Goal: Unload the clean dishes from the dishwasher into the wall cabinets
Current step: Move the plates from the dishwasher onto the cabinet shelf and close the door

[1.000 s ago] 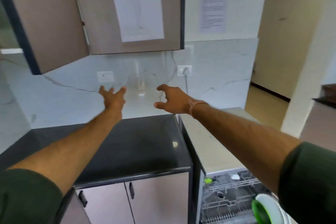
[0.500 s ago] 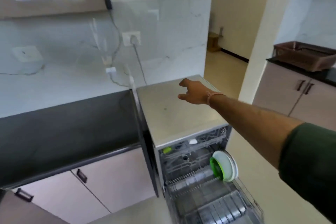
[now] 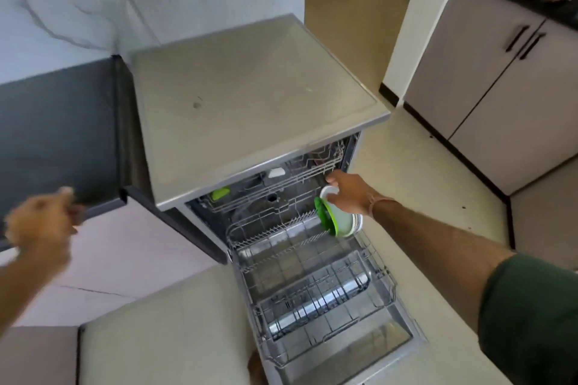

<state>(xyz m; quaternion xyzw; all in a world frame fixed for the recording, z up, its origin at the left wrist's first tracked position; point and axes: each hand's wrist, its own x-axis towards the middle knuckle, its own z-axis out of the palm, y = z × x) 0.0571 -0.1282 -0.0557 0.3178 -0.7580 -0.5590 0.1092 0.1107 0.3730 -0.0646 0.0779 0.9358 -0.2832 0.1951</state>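
The dishwasher (image 3: 259,109) is open, with its lower rack (image 3: 316,284) pulled out; a small stack of plates (image 3: 342,222), green in front and white behind, stands on edge at the back right of that rack; the right hand (image 3: 350,192) rests on the plates' top rim, fingers curled over it; the left hand (image 3: 39,225) is blurred beside the dark bench (image 3: 56,125), well apart from the plates, and I cannot tell its grip.

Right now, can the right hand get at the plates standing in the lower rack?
Probably yes: the right hand is already at the top edge of the plates, the lower rack is pulled out, and nothing blocks them.
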